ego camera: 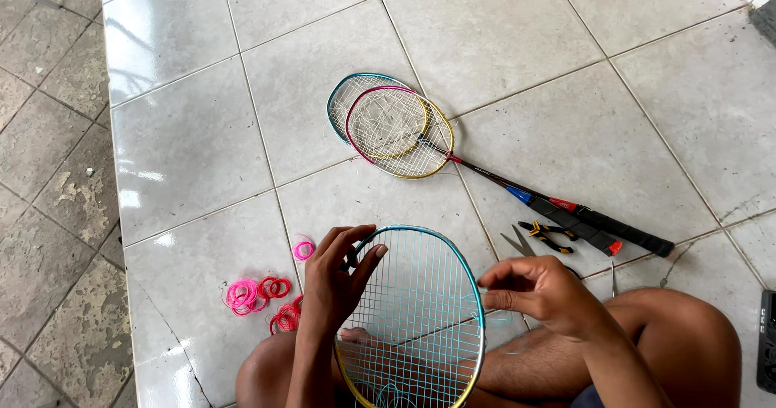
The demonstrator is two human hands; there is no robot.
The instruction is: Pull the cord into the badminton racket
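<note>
a: head view, item one?
b: teal-framed badminton racket (416, 319) on the lap, light-blue strings mostly woven; left hand (335, 283) curled on its rim, right hand (537, 291) pinching string at the frame's side.
a: remaining?
b: loose ends untied; two stacked rackets (392, 125), pink string coils (255, 293), cutters (546, 234) on the white floor tiles (194, 149).

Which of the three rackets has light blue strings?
The racket on the person's lap, gripped by the left hand. The two rackets lying stacked on the floor have whitish strings.
</note>
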